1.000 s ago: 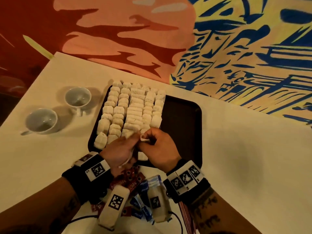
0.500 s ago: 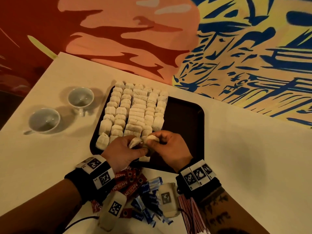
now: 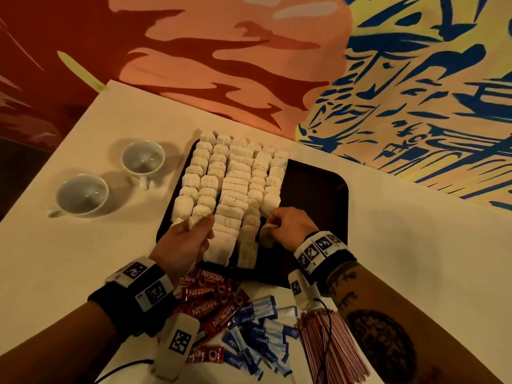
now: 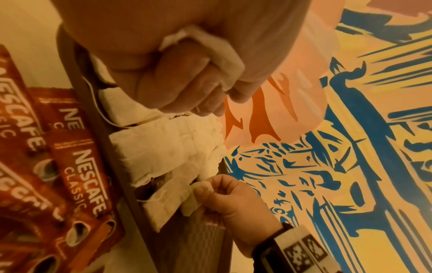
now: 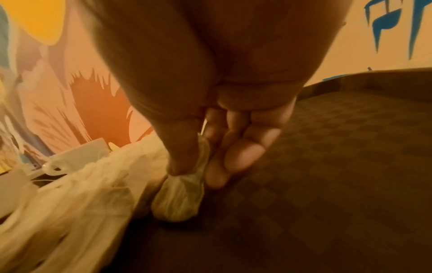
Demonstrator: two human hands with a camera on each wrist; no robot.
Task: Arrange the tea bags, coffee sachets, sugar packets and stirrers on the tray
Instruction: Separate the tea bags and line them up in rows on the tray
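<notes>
A dark tray (image 3: 315,189) holds several rows of white tea bags (image 3: 232,178) on its left half. My left hand (image 3: 194,228) grips a white tea bag (image 4: 210,48) in its curled fingers above the near-left rows. My right hand (image 3: 273,227) pinches another tea bag (image 5: 184,192) between thumb and fingers, its bottom touching the tray floor beside the rightmost row. Red coffee sachets (image 3: 210,303), blue-and-white sugar packets (image 3: 263,328) and a bundle of red stirrers (image 3: 329,347) lie on the table near me.
Two white cups (image 3: 142,159) (image 3: 81,194) stand left of the tray on the white table (image 3: 401,259). The tray's right half (image 5: 339,147) is bare. A painted wall runs along the table's far edge.
My hands were together at the tray's near edge, working on one bag. They have moved apart, each holding a tea bag, the right one lowered to the tray.
</notes>
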